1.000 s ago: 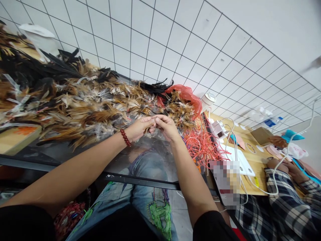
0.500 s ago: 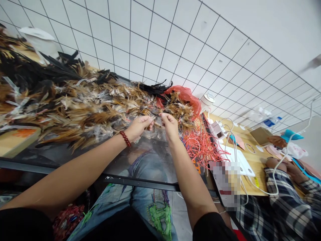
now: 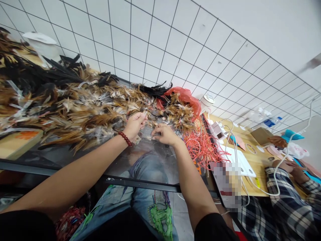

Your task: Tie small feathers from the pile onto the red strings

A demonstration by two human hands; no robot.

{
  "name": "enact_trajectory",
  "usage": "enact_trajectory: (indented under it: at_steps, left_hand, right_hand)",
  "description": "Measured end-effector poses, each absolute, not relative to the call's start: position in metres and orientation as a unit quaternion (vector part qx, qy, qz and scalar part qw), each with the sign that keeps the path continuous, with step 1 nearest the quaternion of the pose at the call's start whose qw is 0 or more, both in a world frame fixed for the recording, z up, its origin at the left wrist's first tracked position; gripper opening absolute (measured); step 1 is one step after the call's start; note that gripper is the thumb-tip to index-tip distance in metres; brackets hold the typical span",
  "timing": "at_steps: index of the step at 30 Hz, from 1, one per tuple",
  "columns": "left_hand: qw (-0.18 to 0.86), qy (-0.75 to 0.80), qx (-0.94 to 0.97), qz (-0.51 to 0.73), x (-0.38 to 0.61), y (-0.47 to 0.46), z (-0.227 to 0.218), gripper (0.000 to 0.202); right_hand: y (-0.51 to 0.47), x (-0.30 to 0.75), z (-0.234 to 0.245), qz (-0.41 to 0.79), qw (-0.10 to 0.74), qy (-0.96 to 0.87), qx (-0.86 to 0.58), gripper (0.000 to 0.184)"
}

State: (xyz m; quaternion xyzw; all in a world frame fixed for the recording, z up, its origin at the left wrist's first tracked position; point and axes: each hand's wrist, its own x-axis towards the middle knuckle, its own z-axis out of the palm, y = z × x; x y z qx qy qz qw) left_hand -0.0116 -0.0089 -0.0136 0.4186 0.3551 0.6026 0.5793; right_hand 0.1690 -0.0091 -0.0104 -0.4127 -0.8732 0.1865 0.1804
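Note:
My left hand point(image 3: 135, 126), with a red bead bracelet point(image 3: 125, 139) at the wrist, is closed in a pinch at the near edge of the feather pile point(image 3: 100, 107). What sits between its fingertips is too small to make out. To its right, my right hand point(image 3: 165, 134) hovers low over the dark glossy tabletop point(image 3: 152, 160), fingers bent and a little apart from the thumb. Small pale scraps lie near its fingertips. Brown, white and black feathers in bundles spread from the far left to behind both hands.
A red plastic bag point(image 3: 187, 97) lies behind more feathers, with tangled red cord point(image 3: 203, 145) to the right. Further right are a phone point(image 3: 227, 187), a white power strip point(image 3: 240, 160) with cables, and another person's plaid sleeve point(image 3: 281, 187). A wire grid point(image 3: 150, 40) stands along the back.
My hands have come apart: the left drew back slightly left, while the right dropped nearer the tabletop and loosened its pinch.

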Motion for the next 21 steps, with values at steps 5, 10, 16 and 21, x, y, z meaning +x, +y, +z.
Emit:
enact_trajectory:
  at_steps: [5,10,16,21]
  left_hand:
    - [0.579,0.36,0.414,0.603,-0.011,-0.011,-0.012,0.027]
    - [0.582,0.362,0.406,0.605,-0.011,-0.012,-0.012,0.029]
    - [0.582,0.363,0.39,0.614,-0.011,-0.011,-0.012,0.028]
    - [0.586,0.361,0.382,0.616,-0.011,-0.011,-0.012,0.027]
  right_hand:
    - [-0.002,0.168,-0.014,0.252,0.314,-0.787,-0.467,0.009]
    - [0.009,0.182,-0.015,0.329,0.477,-0.627,-0.521,0.017]
    - [0.007,0.183,-0.022,0.28,0.371,-0.662,-0.588,0.021]
    - [-0.001,0.18,-0.022,0.086,0.226,-0.739,-0.629,0.01]
